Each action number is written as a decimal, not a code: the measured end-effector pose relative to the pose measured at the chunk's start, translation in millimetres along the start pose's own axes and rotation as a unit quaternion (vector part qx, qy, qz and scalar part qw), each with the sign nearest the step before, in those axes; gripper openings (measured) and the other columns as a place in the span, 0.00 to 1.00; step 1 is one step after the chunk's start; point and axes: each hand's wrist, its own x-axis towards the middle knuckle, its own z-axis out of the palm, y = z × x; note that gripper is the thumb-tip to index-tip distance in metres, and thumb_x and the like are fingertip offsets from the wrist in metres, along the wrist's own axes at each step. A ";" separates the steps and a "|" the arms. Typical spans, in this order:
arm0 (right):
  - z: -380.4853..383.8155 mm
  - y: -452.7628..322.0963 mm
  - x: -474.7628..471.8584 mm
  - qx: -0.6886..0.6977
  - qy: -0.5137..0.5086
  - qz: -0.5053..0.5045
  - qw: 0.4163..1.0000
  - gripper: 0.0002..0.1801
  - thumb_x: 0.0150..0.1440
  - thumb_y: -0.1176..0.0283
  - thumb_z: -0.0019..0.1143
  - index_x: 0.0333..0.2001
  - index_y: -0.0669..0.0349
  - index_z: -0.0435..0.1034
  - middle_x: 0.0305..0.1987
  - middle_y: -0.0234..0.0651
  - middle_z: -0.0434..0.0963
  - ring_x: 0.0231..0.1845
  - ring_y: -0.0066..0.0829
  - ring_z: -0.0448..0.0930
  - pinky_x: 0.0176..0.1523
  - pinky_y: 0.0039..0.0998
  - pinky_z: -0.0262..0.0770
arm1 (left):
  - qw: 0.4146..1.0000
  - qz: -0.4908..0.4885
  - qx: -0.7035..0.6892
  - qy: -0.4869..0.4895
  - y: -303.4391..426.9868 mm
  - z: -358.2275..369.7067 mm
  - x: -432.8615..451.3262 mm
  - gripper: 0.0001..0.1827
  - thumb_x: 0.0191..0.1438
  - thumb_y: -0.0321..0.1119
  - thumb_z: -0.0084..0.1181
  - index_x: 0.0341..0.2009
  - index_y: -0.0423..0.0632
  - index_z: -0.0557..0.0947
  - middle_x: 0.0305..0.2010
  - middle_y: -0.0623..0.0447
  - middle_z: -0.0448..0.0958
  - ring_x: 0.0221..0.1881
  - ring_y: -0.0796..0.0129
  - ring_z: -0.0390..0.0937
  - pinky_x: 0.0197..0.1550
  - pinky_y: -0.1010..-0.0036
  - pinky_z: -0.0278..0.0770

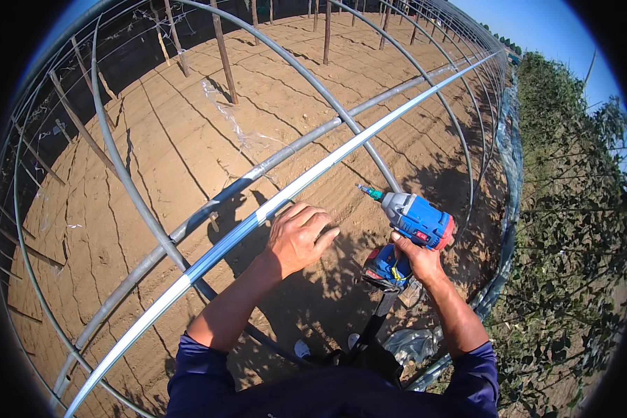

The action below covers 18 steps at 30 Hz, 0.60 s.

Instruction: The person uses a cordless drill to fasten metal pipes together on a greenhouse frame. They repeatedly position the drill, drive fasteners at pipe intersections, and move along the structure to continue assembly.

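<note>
My right hand [421,257] grips the handle of a blue and grey cordless impact driver [415,215]. A green-collared bit [370,192] in its nose points up and left, clear of the metalwork. A black strap [379,316] runs from the driver's base towards my body. My left hand [299,234], back upward and fingers bent, is at the near edge of a long shiny metal channel [230,241]. Its fingertips are hidden, so contact with the channel or a small thing inside the hand cannot be made out. The channel slants across curved frame tubes [130,177].
A thicker grey pipe [303,140] runs behind the channel. Wooden posts [223,57] stand on the bare soil [188,136] inside the frame. Rolled clear plastic film [508,209] lies along the right side, beside leafy plants [564,219]. Crumpled film [413,345] lies near my feet.
</note>
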 end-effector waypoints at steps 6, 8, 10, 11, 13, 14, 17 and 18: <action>7.0 -16.2 60.0 -0.082 -0.026 -0.003 0.996 0.13 0.60 0.68 0.72 0.42 0.60 0.75 0.28 0.25 0.77 0.24 0.20 0.75 0.29 0.27 0.73 | 0.995 0.067 0.071 0.033 -25.2 -4.8 0.4 0.09 0.47 0.31 0.72 0.32 0.44 0.85 0.36 0.50 0.83 0.44 0.57 0.81 0.47 0.62 0.78; 11.1 -23.2 82.1 -0.079 -0.009 0.006 0.997 0.10 0.60 0.69 0.71 0.38 0.59 0.74 0.23 0.26 0.75 0.20 0.20 0.74 0.25 0.27 0.70 | 0.996 0.069 0.052 0.008 -28.4 -1.1 -3.2 0.09 0.51 0.33 0.70 0.33 0.44 0.84 0.37 0.51 0.82 0.45 0.58 0.80 0.48 0.62 0.77; 11.6 -32.9 103.9 -0.041 -0.013 0.017 0.999 0.10 0.59 0.70 0.72 0.37 0.59 0.75 0.24 0.26 0.76 0.19 0.19 0.73 0.24 0.27 0.69 | 0.997 0.068 0.032 -0.027 -29.2 1.4 -6.8 0.09 0.53 0.34 0.69 0.35 0.43 0.84 0.39 0.50 0.82 0.48 0.57 0.79 0.51 0.61 0.76; 11.8 -37.8 114.6 -0.034 -0.015 0.027 0.999 0.09 0.59 0.70 0.72 0.37 0.59 0.75 0.24 0.26 0.76 0.19 0.19 0.73 0.24 0.27 0.68 | 0.997 0.059 0.041 -0.030 -29.6 2.0 -7.4 0.10 0.53 0.34 0.69 0.35 0.43 0.84 0.40 0.50 0.82 0.49 0.56 0.79 0.53 0.60 0.75; 12.0 -47.4 131.3 -0.069 -0.036 0.052 0.996 0.09 0.59 0.70 0.71 0.38 0.58 0.76 0.25 0.26 0.77 0.20 0.18 0.72 0.24 0.25 0.67 | 0.997 0.042 0.048 -0.031 -29.7 1.5 -7.4 0.11 0.51 0.34 0.70 0.36 0.43 0.84 0.41 0.49 0.82 0.51 0.55 0.78 0.57 0.58 0.74; 12.0 -51.4 135.8 -0.095 -0.044 0.051 0.993 0.09 0.59 0.71 0.71 0.40 0.58 0.76 0.25 0.26 0.77 0.20 0.19 0.72 0.24 0.25 0.67 | 0.997 0.029 0.063 -0.020 -29.6 0.1 -6.7 0.11 0.49 0.34 0.71 0.36 0.43 0.85 0.43 0.49 0.82 0.53 0.54 0.77 0.59 0.56 0.72; 12.8 -61.3 143.2 -0.166 -0.067 0.043 0.983 0.13 0.58 0.71 0.71 0.45 0.57 0.75 0.25 0.25 0.76 0.21 0.19 0.72 0.24 0.26 0.67 | 0.994 -0.030 0.107 0.009 -30.3 -7.4 -3.5 0.12 0.50 0.34 0.71 0.36 0.43 0.85 0.44 0.49 0.82 0.54 0.53 0.76 0.60 0.53 0.71; 13.4 -63.8 144.7 -0.189 -0.073 0.039 0.979 0.14 0.58 0.72 0.72 0.46 0.57 0.75 0.25 0.25 0.76 0.21 0.19 0.72 0.24 0.26 0.67 | 0.991 -0.046 0.127 -0.005 -32.8 -13.4 -3.5 0.17 0.49 0.35 0.72 0.42 0.42 0.84 0.52 0.47 0.80 0.59 0.50 0.73 0.62 0.52 0.69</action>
